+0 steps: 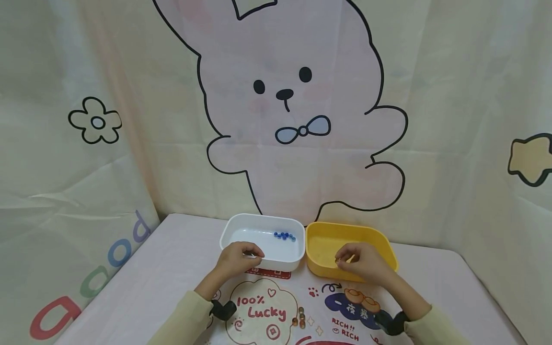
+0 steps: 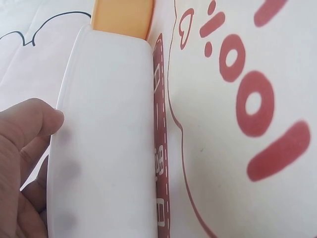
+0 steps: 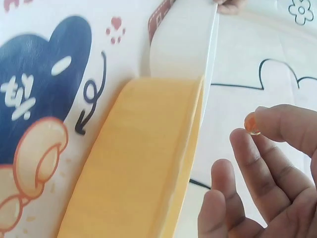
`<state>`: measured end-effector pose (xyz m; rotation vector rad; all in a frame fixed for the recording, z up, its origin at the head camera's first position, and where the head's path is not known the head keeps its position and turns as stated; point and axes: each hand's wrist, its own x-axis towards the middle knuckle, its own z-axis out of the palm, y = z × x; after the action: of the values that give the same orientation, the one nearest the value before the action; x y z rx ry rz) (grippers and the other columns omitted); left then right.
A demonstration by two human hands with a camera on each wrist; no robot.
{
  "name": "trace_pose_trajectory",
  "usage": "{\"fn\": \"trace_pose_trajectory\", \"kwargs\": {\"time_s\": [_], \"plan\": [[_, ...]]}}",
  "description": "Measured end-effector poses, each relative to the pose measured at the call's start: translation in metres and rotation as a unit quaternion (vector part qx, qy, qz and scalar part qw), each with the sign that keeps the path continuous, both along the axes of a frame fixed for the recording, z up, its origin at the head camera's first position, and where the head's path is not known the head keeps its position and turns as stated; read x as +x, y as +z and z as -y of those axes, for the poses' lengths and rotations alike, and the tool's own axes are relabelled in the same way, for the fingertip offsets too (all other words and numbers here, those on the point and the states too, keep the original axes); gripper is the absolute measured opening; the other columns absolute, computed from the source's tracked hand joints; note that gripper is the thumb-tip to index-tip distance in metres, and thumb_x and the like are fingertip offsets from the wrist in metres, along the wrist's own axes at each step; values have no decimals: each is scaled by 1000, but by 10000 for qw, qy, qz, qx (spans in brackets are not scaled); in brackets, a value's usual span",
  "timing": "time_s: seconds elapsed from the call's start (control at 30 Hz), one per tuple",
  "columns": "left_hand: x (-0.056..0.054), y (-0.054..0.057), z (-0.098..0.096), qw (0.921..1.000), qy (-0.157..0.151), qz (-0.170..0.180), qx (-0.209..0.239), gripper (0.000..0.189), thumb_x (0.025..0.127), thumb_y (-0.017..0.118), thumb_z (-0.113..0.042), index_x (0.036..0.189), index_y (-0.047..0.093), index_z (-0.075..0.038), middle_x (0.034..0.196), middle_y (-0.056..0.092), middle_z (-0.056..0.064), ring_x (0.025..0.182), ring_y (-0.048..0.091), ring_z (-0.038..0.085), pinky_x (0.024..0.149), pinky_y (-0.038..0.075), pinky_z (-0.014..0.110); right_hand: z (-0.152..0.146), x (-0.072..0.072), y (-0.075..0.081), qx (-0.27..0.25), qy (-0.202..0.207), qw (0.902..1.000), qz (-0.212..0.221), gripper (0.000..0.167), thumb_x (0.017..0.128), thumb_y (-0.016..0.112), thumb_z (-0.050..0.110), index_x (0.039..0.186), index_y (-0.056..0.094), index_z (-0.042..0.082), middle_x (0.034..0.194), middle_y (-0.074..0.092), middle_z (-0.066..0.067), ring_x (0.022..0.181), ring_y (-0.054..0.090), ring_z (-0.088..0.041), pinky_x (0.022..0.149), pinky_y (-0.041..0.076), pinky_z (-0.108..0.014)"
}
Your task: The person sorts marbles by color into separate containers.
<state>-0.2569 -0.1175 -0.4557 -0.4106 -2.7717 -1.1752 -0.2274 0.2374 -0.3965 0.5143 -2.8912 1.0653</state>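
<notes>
In the head view my left hand (image 1: pixel 236 261) is at the near rim of a white plastic tub (image 1: pixel 282 264). Its thumb overlaps that rim in the left wrist view, and the other fingers show as dark spots through the translucent wall. Several small blue marbles (image 1: pixel 284 235) lie inside, toward the right end. My right hand (image 1: pixel 366 261) is above a yellow tub (image 1: pixel 318 263). Between thumb and index finger it pinches a clear orange marble (image 3: pixel 251 123), while its other fingers are spread, loosely bent.
Several brownish marbles (image 1: pixel 301 317) lie on the printed table mat (image 1: pixel 263 328), in front of the tubs. The two tubs stand side by side, close together. Behind them hangs a pale curtain (image 1: pixel 284 177) with a cartoon bear, and curtains also flank the table.
</notes>
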Motion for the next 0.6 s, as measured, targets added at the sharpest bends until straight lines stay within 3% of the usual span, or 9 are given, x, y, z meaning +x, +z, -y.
{"fn": "trace_pose_trajectory", "kwargs": {"time_s": [0.27,0.6], "plan": [[0,0,0,10000,2,18,5,6,80,74,-28,81,71,-33,87,69,-14,86,60,10,72,47,31,-8,-11,-2,-227,-330,9989,248,9,83,72,17,90,70,11,81,65,0,70,54,-14,62,49,-22],[-1,-1,1,10000,-49,-27,28,5,81,73,-28,82,71,-32,87,69,-13,84,60,9,70,47,30,-15,-34,-8,-191,-394,9990,65,9,83,71,14,90,72,8,80,66,-1,72,54,-16,61,48,-23]]}}
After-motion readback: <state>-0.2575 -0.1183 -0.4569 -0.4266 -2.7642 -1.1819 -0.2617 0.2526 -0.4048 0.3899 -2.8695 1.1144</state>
